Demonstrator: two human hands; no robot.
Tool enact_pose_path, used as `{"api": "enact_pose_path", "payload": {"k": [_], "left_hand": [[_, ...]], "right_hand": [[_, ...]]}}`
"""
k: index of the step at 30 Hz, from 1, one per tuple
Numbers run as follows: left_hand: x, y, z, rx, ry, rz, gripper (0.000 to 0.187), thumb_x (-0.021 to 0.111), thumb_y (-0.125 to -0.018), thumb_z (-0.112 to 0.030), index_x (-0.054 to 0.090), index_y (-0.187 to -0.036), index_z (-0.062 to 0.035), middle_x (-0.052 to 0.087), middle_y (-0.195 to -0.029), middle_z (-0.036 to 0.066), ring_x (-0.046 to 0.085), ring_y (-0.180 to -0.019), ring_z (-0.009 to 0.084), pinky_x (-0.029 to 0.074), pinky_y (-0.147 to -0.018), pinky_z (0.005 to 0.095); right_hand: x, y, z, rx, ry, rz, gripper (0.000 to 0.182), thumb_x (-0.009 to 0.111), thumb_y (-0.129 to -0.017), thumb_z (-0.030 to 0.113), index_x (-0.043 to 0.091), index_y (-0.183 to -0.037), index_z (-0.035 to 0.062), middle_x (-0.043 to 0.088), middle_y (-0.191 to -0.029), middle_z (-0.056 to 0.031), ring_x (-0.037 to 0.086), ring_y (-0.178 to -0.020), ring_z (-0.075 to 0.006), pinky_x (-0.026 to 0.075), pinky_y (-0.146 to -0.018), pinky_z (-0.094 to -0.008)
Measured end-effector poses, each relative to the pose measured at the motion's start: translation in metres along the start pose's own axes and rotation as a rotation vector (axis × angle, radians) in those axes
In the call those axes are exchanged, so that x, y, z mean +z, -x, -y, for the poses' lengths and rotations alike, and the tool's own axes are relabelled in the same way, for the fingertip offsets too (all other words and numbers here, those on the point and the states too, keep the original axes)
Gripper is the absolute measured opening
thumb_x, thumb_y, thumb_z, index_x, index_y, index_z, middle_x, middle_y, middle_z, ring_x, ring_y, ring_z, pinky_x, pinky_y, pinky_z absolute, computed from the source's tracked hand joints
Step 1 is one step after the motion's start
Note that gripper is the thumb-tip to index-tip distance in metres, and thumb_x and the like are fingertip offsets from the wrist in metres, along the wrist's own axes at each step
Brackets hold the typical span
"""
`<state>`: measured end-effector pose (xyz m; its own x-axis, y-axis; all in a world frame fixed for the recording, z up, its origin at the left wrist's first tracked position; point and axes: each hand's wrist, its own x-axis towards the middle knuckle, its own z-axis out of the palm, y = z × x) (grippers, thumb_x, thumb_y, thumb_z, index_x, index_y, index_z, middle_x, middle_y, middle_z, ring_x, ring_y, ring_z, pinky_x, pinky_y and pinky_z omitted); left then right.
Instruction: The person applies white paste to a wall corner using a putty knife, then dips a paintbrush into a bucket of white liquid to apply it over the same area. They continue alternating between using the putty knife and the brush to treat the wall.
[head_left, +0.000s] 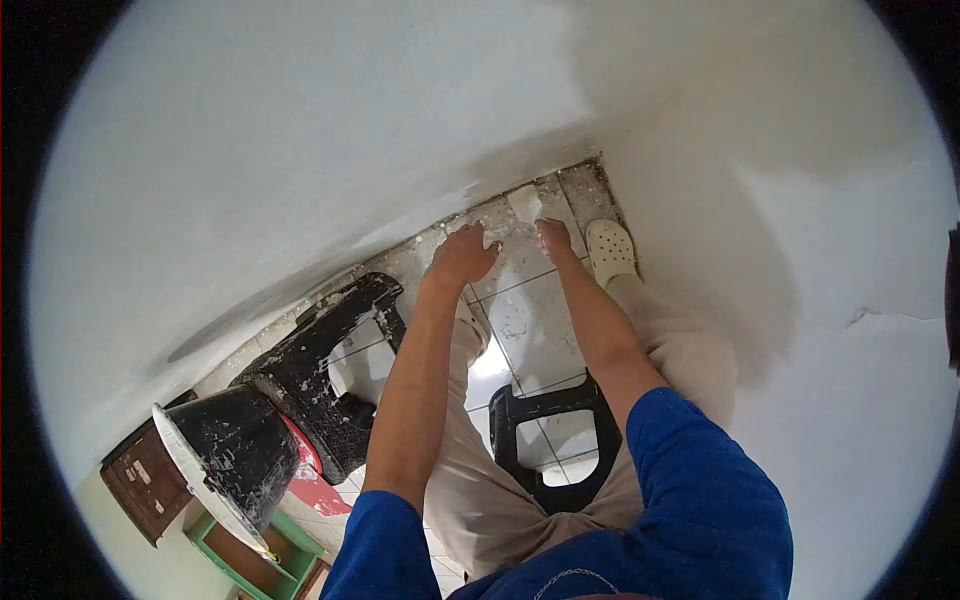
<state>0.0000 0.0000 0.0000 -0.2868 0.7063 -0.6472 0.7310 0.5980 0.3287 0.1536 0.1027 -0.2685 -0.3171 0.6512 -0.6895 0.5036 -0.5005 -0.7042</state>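
Note:
My right hand (552, 240) is closed around the handle of a putty knife (525, 204), whose pale, wide blade points at the foot of the wall near the corner. The handle itself is mostly hidden by the fingers. To its left, my left hand (465, 255) hovers near the base of the wall with the thumb apart from the fingers and nothing visible in it. White smears mark the fingers of both hands. Below them lies the tiled floor (535, 335), spotted with white splashes and crumbs along the wall.
A black plastic stool (325, 360), splattered with white, stands at the left wall. On it is a black bucket (235, 455) with a white-coated rim. Another black stool (555, 405) is between my legs. A green wooden box (215, 545) and brown case (150, 480) sit lower left.

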Motion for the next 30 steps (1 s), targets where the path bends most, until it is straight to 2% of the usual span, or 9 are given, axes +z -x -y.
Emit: {"api": "enact_pose_path", "payload": {"k": [5,7,10,14,16,18,24,26,30], "left_hand": [[-0.008,0.021,0.006,-0.029,0.011,0.06,0.055,0.05,-0.083,-0.037,0.042,-0.123,0.0018,0.048,-0.12,0.025,0.047,-0.111,0.0367,0.039,-0.093,0.0423],[-0.005,0.02,0.008,-0.003,0.022,0.02,0.056,0.049,-0.083,-0.037,0.041,-0.123,0.0016,0.047,-0.121,0.025,0.047,-0.112,0.0365,0.039,-0.093,0.0419],[-0.003,0.02,0.005,0.017,0.014,0.005,0.057,0.049,-0.084,-0.037,0.04,-0.124,0.0014,0.046,-0.121,0.025,0.046,-0.112,0.0364,0.038,-0.094,0.0415],[-0.011,0.025,-0.002,-0.011,0.031,0.075,0.061,0.044,-0.086,-0.042,0.039,-0.125,0.005,0.043,-0.126,0.025,0.039,-0.119,0.0354,0.032,-0.099,0.039],[-0.012,0.025,-0.001,-0.036,0.034,0.073,0.061,0.045,-0.086,-0.042,0.04,-0.124,0.005,0.044,-0.124,0.025,0.04,-0.118,0.0358,0.033,-0.099,0.0394],[-0.012,0.024,0.004,-0.041,0.02,0.062,0.059,0.047,-0.085,-0.041,0.042,-0.122,0.0044,0.047,-0.121,0.025,0.043,-0.115,0.0362,0.035,-0.096,0.0407],[-0.011,0.023,0.015,0.013,0.017,-0.03,0.055,0.049,-0.083,-0.039,0.046,-0.116,0.0041,0.051,-0.114,0.026,0.048,-0.109,0.0366,0.039,-0.092,0.0423],[-0.008,0.023,0.022,0.025,0.0,-0.066,0.055,0.049,-0.083,-0.039,0.046,-0.116,0.0043,0.05,-0.115,0.026,0.048,-0.109,0.0369,0.039,-0.092,0.0421],[-0.012,0.032,0.034,-0.019,0.06,-0.048,0.056,0.049,-0.083,-0.038,0.045,-0.118,0.0054,0.047,-0.119,0.027,0.045,-0.113,0.0371,0.036,-0.096,0.0406]], "right_hand": [[0.046,-0.009,-0.049,0.028,0.078,-0.047,0.019,0.053,-0.075,0.022,0.057,-0.069,0.0046,0.048,-0.056,-0.0032,0.046,-0.046,-0.0166,0.038,-0.045,-0.0322],[0.054,-0.015,-0.066,-0.175,0.141,-0.025,0.02,0.053,-0.075,0.022,0.057,-0.069,0.0036,0.05,-0.057,-0.0044,0.048,-0.047,-0.0171,0.038,-0.045,-0.0327],[0.056,-0.016,-0.065,-0.287,0.287,-0.056,0.021,0.053,-0.075,0.022,0.058,-0.069,0.002,0.052,-0.058,-0.0058,0.049,-0.049,-0.0176,0.038,-0.046,-0.0332],[0.054,-0.015,-0.045,-0.02,0.152,-0.094,0.021,0.054,-0.075,0.022,0.057,-0.068,0.0025,0.052,-0.058,-0.0058,0.049,-0.05,-0.0172,0.038,-0.047,-0.0335],[0.047,-0.011,-0.042,-0.264,0.191,-0.059,0.021,0.055,-0.076,0.023,0.056,-0.068,0.0034,0.051,-0.057,-0.005,0.048,-0.049,-0.0167,0.038,-0.046,-0.0331],[0.048,-0.009,-0.037,-0.359,0.174,-0.025,0.021,0.056,-0.076,0.023,0.055,-0.068,0.0041,0.05,-0.057,-0.0045,0.046,-0.048,-0.0159,0.037,-0.045,-0.0326],[0.038,0.009,-0.01,-0.205,-0.053,0.063,0.019,0.058,-0.078,0.024,0.055,-0.071,0.0072,0.048,-0.058,-0.0026,0.043,-0.047,-0.0129,0.034,-0.043,-0.03],[0.02,0.079,0.054,0.041,-0.335,0.093,0.018,0.058,-0.077,0.025,0.055,-0.07,0.0088,0.048,-0.058,-0.0019,0.042,-0.046,-0.0119,0.034,-0.043,-0.0297],[0.008,0.122,0.067,0.084,-0.364,0.05,0.015,0.059,-0.078,0.024,0.055,-0.074,0.0104,0.047,-0.059,-0.0006,0.04,-0.046,-0.0104,0.032,-0.042,-0.027]]}}
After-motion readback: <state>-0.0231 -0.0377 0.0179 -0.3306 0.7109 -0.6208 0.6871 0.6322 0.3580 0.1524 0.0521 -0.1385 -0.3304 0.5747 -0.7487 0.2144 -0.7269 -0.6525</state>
